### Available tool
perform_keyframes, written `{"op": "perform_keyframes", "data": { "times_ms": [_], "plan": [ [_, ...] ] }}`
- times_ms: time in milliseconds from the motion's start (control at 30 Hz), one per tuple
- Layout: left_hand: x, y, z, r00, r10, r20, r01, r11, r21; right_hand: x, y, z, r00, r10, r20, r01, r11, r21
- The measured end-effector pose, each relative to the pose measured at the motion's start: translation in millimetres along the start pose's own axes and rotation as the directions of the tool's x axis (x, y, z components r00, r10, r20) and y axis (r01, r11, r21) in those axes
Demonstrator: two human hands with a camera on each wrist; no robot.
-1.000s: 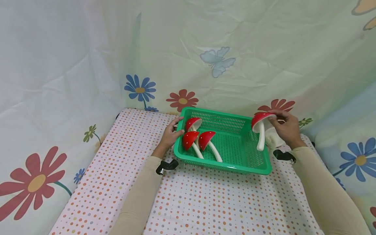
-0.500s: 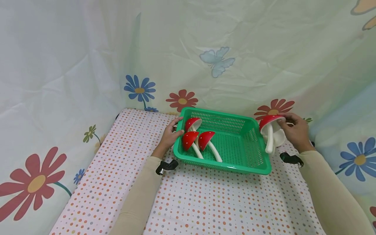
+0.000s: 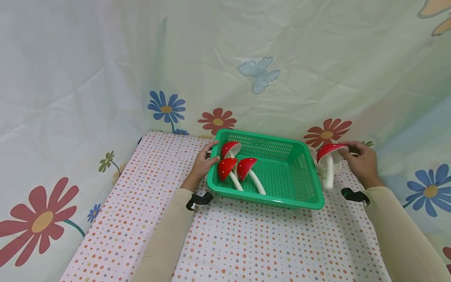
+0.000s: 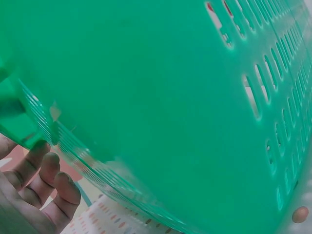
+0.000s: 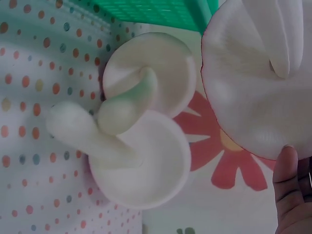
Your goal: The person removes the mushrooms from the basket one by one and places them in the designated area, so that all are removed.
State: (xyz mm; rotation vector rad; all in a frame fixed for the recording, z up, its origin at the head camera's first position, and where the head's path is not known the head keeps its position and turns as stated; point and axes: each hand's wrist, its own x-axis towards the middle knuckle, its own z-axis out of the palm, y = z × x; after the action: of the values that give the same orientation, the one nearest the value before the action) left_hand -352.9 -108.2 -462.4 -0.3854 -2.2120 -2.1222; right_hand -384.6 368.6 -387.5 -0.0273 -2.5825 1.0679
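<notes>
A green basket (image 3: 275, 201) held three white-spotted red mushrooms (image 3: 244, 168), tilted, at its left end. A fourth mushroom (image 3: 329, 162) hung stem-down beyond the right end; two further mushrooms (image 5: 151, 180) lay nearby, pale undersides showing.

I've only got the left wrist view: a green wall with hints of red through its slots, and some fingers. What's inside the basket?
Observer: The head view shows three red-capped mushrooms bunched at the left end of the basket.
Operator: And where's my right hand?
Observer: The right hand is past the basket's right end, pinching another mushroom by its cap's edge.
Operator: Anything else over on that side?
Observer: Yes, the right wrist view shows two more mushrooms outside the basket, the pale undersides of their caps facing that camera.
</notes>
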Motion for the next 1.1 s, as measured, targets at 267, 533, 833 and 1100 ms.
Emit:
{"op": "perform_keyframes", "data": {
  "times_ms": [267, 533, 833, 1100],
  "plan": [
    [0.0, -0.9, 0.2, 1.000, 0.010, -0.003, -0.010, 1.000, -0.009, -5.7, 11.3, -0.8, 1.000, -0.011, 0.006, 0.011, 1.000, -0.013],
    [0.1, -1.4, -0.7, 1.000, 0.015, 0.003, -0.015, 1.000, -0.022, -8.7, 22.4, 5.1, 1.000, -0.022, 0.013, 0.022, 1.000, -0.007],
    [0.4, -0.7, 0.4, 1.000, 0.012, -0.004, -0.012, 1.000, -0.026, -12.2, 25.4, 9.3, 0.996, -0.094, -0.004, 0.094, 0.996, -0.008],
    [0.3, -0.9, 0.2, 1.000, 0.011, -0.001, -0.011, 1.000, -0.028, -12.1, 33.2, 12.7, 0.990, -0.143, -0.017, 0.143, 0.990, -0.021]
  ]
}}
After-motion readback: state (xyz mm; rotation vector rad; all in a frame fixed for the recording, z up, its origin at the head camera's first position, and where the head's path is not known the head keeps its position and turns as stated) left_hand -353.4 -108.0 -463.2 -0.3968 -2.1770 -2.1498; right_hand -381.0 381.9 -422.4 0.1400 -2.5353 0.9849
